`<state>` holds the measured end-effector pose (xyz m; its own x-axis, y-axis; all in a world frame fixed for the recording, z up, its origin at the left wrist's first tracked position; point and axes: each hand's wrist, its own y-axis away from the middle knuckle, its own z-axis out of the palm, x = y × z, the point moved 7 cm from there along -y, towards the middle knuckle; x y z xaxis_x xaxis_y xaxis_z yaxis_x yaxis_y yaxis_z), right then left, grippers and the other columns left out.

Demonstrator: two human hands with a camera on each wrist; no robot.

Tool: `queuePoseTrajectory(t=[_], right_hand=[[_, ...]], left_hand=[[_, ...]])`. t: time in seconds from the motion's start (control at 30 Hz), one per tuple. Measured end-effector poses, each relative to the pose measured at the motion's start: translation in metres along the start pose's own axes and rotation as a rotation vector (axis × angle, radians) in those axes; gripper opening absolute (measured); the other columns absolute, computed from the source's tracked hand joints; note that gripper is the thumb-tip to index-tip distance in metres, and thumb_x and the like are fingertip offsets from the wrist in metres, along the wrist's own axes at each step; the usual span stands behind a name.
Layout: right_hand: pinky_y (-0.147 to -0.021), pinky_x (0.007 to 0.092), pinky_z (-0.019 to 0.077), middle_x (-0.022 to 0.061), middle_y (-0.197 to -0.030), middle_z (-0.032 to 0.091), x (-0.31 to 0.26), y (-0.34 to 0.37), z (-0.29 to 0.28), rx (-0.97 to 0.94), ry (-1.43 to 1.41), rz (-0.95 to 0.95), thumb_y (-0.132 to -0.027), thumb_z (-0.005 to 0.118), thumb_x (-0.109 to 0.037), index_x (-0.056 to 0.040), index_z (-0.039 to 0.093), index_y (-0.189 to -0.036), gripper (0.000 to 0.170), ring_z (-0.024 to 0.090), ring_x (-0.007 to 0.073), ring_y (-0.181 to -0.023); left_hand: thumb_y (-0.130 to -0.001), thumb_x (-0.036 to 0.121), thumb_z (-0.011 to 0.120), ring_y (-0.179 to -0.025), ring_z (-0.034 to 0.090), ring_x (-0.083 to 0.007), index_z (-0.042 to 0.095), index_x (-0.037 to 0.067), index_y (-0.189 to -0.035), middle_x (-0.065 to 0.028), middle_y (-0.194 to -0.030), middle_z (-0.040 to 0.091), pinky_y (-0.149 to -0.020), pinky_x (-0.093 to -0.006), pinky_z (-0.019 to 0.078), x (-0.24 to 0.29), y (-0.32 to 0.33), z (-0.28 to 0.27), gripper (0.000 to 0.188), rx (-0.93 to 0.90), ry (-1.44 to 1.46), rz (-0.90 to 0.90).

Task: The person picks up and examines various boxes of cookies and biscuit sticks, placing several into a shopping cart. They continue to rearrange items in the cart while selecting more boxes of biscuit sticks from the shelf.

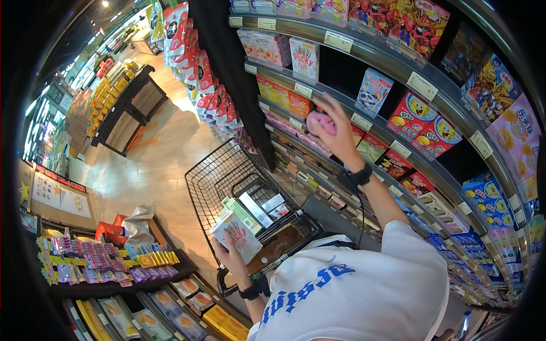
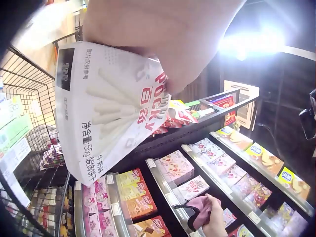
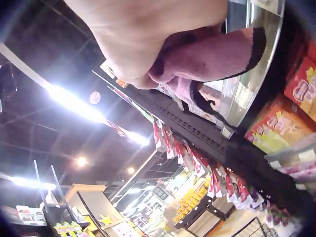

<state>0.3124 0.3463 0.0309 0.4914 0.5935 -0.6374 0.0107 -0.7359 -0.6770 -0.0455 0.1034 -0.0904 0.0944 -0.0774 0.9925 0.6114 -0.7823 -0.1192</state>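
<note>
1. Nearest is a person's white T-shirt [image 1: 352, 284] with blue lettering across it, upside down from the head view and not fully legible.
2. The left hand [image 1: 229, 254] grips a white Pocky box [image 1: 244, 238], fingers and thumb closed on it. The box is over the near part of the cart. In the left wrist view, its front reads "POCKY" and "百奇" in red, beside a picture of pale sticks; the black print includes "净含量" and "图片仅供参考".
3. Inside the black wire shopping cart [image 1: 207, 179], white and green cartons [image 1: 241, 211] lie just beyond that box, their print too small to read.
4. The right hand [image 1: 341, 135], partly closed, holds a bunched pink cloth [image 1: 320, 124] with a dark edge, in front of the shelves [image 1: 369, 54]. I cannot tell whether either touches them.
5. Above that hand stand a white shelf box [image 1: 304, 58], also marked "POCKY", and a blue panda box [image 1: 373, 91]; red boxes [image 1: 421, 128] with a yellow cartoon face sit farther right.
6. Past the shelf end hang red-and-white bags [image 1: 199, 79].
7. Farthest off, yellow packs [image 1: 111, 88] fill a dark display stand [image 1: 122, 128] on the wooden floor [image 1: 153, 170].
</note>
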Motion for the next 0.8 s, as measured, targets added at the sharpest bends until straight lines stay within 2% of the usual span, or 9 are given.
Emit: queuePoseTrajectory(t=[0.2, 0.27, 0.33, 0.37, 0.47, 0.6, 0.63, 0.77, 0.8], right_hand=[[-0.102, 0.0402, 0.0499, 0.0237, -0.156, 0.041, 0.022, -0.048, 0.002, 0.09, 0.05, 0.01, -0.088, 0.077, -0.021, -0.011, 0.07, -0.128, 0.042, 0.064, 0.0387, -0.118], [-0.102, 0.0412, 0.0505, 0.0278, -0.155, 0.039, 0.032, -0.065, 0.007, 0.119, 0.091, -0.017, -0.088, 0.075, -0.02, -0.0126, 0.072, -0.124, 0.037, 0.064, 0.0401, -0.118], [-0.101, 0.041, 0.0514, 0.0333, -0.154, 0.037, 0.039, -0.082, 0.01, 0.182, 0.213, -0.174, -0.088, 0.075, -0.018, -0.0144, 0.074, -0.121, 0.034, 0.065, 0.041, -0.117], [-0.1, 0.0407, 0.0522, 0.0374, -0.152, 0.037, 0.046, -0.087, 0.013, 0.159, 0.185, -0.147, -0.087, 0.074, -0.02, -0.0169, 0.075, -0.121, 0.033, 0.064, 0.0435, -0.116], [-0.1, 0.0412, 0.052, 0.0383, -0.15, 0.039, 0.065, -0.099, 0.022, 0.125, 0.223, -0.02, -0.087, 0.073, -0.023, -0.0194, 0.075, -0.122, 0.035, 0.063, 0.0456, -0.115], [-0.097, 0.0391, 0.0532, 0.0288, -0.143, 0.053, 0.08, -0.115, 0.031, 0.055, 0.244, -0.033, -0.084, 0.074, -0.023, -0.0182, 0.076, -0.12, 0.036, 0.065, 0.0412, -0.112], [-0.094, 0.0384, 0.054, 0.0198, -0.134, 0.061, 0.078, -0.116, 0.03, 0.064, 0.222, -0.034, -0.084, 0.073, -0.021, -0.0131, 0.076, -0.117, 0.034, 0.067, 0.0395, -0.107], [-0.092, 0.0388, 0.0544, 0.0144, -0.128, 0.063, 0.065, -0.108, 0.031, 0.034, 0.235, -0.048, -0.085, 0.072, -0.014, -0.0097, 0.076, -0.114, 0.029, 0.067, 0.0368, -0.104], [-0.091, 0.039, 0.0544, 0.0131, -0.126, 0.064, 0.05, -0.103, 0.029, 0.066, 0.287, -0.172, -0.085, 0.072, -0.01, -0.0091, 0.076, -0.112, 0.028, 0.067, 0.0352, -0.104]], left_hand=[[-0.11, 0.025, 0.051, -0.099, 0.056, -0.0127, 0.054, -0.001, -0.126, -0.0077, -0.113, 0.061, -0.089, -0.0288, 0.0467, -0.02, 0.005, -0.026, 0.031, 0.12, 0.058, -0.045], [-0.109, 0.026, 0.052, -0.099, 0.056, -0.0128, 0.054, -0.001, -0.128, -0.0075, -0.112, 0.061, -0.09, -0.0288, 0.0467, -0.02, 0.009, -0.029, 0.033, 0.133, 0.058, -0.049], [-0.109, 0.026, 0.052, -0.099, 0.056, -0.0118, 0.054, -0.001, -0.129, -0.007, -0.113, 0.061, -0.09, -0.0281, 0.047, -0.021, 0.012, -0.034, 0.033, 0.165, 0.023, -0.048], [-0.109, 0.029, 0.053, -0.098, 0.058, -0.0109, 0.055, 0.001, -0.129, -0.0062, -0.112, 0.063, -0.087, -0.0274, 0.0489, -0.023, 0.015, -0.037, 0.035, 0.172, 0.032, -0.054], [-0.108, 0.031, 0.054, -0.098, 0.06, -0.0102, 0.056, 0.002, -0.129, -0.0057, -0.112, 0.064, -0.084, -0.0267, 0.0511, -0.022, 0.02, -0.041, 0.036, 0.201, 0.07, -0.061], [-0.109, 0.025, 0.053, -0.097, 0.058, -0.0116, 0.055, -0.001, -0.127, -0.0074, -0.112, 0.063, -0.086, -0.0278, 0.0487, -0.007, 0.025, -0.039, 0.032, 0.22, 0.049, -0.087], [-0.108, 0.025, 0.054, -0.097, 0.058, -0.0118, 0.055, -0.002, -0.127, -0.0076, -0.111, 0.063, -0.086, -0.0278, 0.0488, -0.006, 0.027, -0.038, 0.032, 0.232, 0.027, -0.093], [-0.108, 0.025, 0.054, -0.098, 0.058, -0.0122, 0.055, -0.002, -0.127, -0.0077, -0.112, 0.063, -0.086, -0.0282, 0.0486, -0.007, 0.027, -0.038, 0.033, 0.22, 0.012, -0.099], [-0.108, 0.025, 0.054, -0.099, 0.058, -0.0125, 0.055, -0.002, -0.127, -0.0078, -0.113, 0.063, -0.087, -0.0286, 0.0485, -0.006, 0.026, -0.037, 0.033, 0.201, -0.022, -0.075]])
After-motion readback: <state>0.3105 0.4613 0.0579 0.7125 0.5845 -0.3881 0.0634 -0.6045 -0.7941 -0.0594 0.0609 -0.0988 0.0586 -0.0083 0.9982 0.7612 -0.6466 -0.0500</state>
